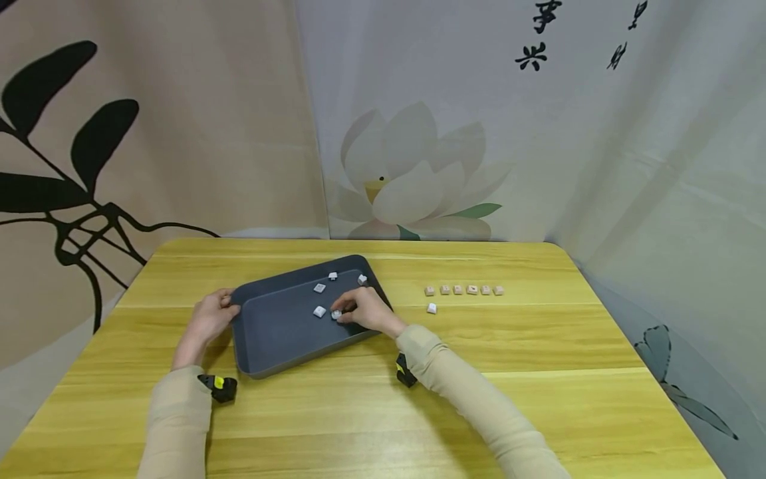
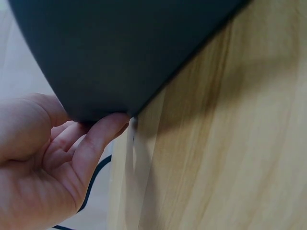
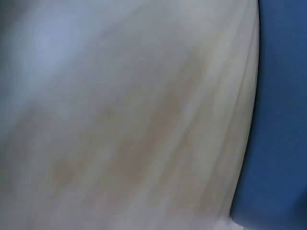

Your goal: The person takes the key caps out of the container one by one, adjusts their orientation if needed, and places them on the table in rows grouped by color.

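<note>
Yellow wooden table [image 1: 538,372], printed cloth backdrop [image 1: 419,133] behind and to both sides. On the table, left of centre, a dark grey tray [image 1: 281,339] set at an angle to the table edge.

Left hand [image 1: 209,319] grips the tray's near-left corner: in the left wrist view the fingers [image 2: 103,132] are curled under the outer wall [image 2: 120,52] and pressed close together, with the thumb on the rim side. That corner may be lifted slightly; cannot confirm from these views.

Right hand [image 1: 366,309] reaches inside the tray at its right side, fingertips bunched and pinching a small white keycap [image 1: 337,314]. Right wrist view is blurred, only a pale surface and a blue-grey edge, so the grip is read from the head view alone.

Other white keycaps in the tray: one just beside the pinched one [image 1: 320,311], three further back [image 1: 320,288], [image 1: 332,275], [image 1: 362,279].

Outside the tray, to its right: a row of six pinkish keycaps [image 1: 463,290], with a single white keycap [image 1: 431,308] just in front of the row.

Risks, as judged:
- Fingertip pinch on a small smooth cap could slip, dropping it back or onto the table.
- If the left hand tips the tray, loose caps could slide.
- Right sleeve [image 1: 455,379] crossing the tray rim could nudge the tray.
</note>
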`<action>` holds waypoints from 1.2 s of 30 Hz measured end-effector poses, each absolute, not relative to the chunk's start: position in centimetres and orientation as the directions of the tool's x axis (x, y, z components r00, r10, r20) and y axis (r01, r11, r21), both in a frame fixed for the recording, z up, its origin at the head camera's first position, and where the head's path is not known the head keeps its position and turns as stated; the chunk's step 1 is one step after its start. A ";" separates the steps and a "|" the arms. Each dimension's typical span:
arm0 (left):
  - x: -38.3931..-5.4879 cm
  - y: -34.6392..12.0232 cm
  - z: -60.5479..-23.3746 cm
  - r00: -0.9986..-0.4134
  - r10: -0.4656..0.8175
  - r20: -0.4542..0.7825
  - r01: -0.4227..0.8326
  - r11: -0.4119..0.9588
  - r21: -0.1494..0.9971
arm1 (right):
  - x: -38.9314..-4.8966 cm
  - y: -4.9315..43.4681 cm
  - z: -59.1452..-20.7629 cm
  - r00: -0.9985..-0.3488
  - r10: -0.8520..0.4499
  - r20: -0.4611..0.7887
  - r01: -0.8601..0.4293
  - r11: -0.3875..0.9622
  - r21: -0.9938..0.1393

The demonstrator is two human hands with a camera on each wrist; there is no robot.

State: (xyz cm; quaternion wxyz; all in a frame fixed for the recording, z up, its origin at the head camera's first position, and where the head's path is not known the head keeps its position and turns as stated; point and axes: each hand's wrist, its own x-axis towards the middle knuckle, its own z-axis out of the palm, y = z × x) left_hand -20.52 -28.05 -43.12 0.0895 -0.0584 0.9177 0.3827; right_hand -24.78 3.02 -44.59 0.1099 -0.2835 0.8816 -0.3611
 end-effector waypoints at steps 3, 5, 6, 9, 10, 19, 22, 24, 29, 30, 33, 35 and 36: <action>-20.5 -28.0 -43.0 -0.976 -0.038 -0.216 -0.181 0.700 0.691 | -24.9 3.1 -44.7 -0.816 -0.578 0.021 -0.416 0.561 -0.716; -20.5 -28.0 -43.0 -0.976 -0.038 -0.217 -0.181 0.699 0.692 | -24.9 3.2 -44.8 -0.822 -0.569 0.023 -0.402 0.552 -0.731; -20.5 -28.0 -43.0 -0.976 -0.037 -0.216 -0.180 0.698 0.693 | -25.0 3.3 -44.8 -0.827 -0.562 0.015 -0.384 0.544 -0.746; -20.5 -28.1 -43.1 -0.978 -0.033 -0.207 -0.171 0.698 0.696 | -25.0 3.4 -44.8 -0.842 -0.539 -0.016 -0.322 0.527 -0.787; -20.5 -28.1 -43.0 -0.978 -0.031 -0.204 -0.168 0.698 0.696 | -25.0 3.4 -44.7 -0.845 -0.534 -0.027 -0.301 0.518 -0.801; -20.5 -28.1 -43.1 -0.981 -0.029 -0.192 -0.158 0.691 0.705 | -25.0 3.4 -44.5 -0.830 -0.555 -0.053 -0.201 0.386 -0.900; -20.5 -28.0 -43.1 -0.981 -0.029 -0.194 -0.160 0.689 0.707 | -25.0 3.4 -44.5 -0.828 -0.560 -0.036 -0.197 0.350 -0.916; -20.4 -28.0 -43.1 -0.980 -0.029 -0.197 -0.162 0.687 0.708 | -25.0 3.5 -44.5 -0.828 -0.560 -0.032 -0.185 0.326 -0.927; -20.4 -28.0 -43.1 -0.980 -0.025 -0.196 -0.159 0.685 0.711 | -24.6 3.6 -43.6 -0.811 -0.582 -0.049 -0.169 0.314 -0.934; -20.4 -28.0 -43.1 -0.980 -0.024 -0.195 -0.159 0.683 0.713 | -24.6 3.6 -43.6 -0.811 -0.582 -0.055 -0.167 0.320 -0.933; -20.3 -28.0 -43.1 -0.979 -0.022 -0.205 -0.165 0.676 0.718 | -24.6 3.7 -43.6 -0.823 -0.565 -0.061 -0.188 0.372 -0.909; -20.3 -28.0 -43.1 -0.977 -0.021 -0.210 -0.169 0.671 0.722 | -24.8 3.6 -44.0 -0.833 -0.551 -0.052 -0.210 0.402 -0.891; -20.3 -28.0 -43.1 -0.977 -0.021 -0.211 -0.170 0.671 0.722 | -25.0 3.6 -44.4 -0.837 -0.545 -0.051 -0.209 0.404 -0.890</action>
